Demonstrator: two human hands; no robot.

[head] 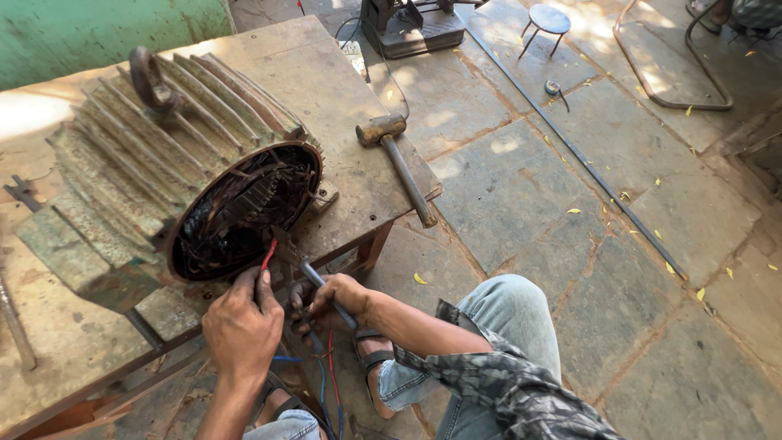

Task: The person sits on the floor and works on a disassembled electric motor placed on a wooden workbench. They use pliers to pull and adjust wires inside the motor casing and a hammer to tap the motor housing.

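rusty cast iron fills the left of the head view: a finned motor housing [163,171] lies on its side on the worn desk [342,90], its open end showing dark windings at centre left. the left hand [242,330], low in the frame, is clenched on a red wire [268,254] at the housing's lower rim. the right hand [330,303], just beside it, grasps a grey metal tool [314,277] angled toward the same spot. a hammer [397,163] rests on the desk, upper centre. the work looks like freeing the winding leads; the next move likely calls for steady prying without nicking the wire.
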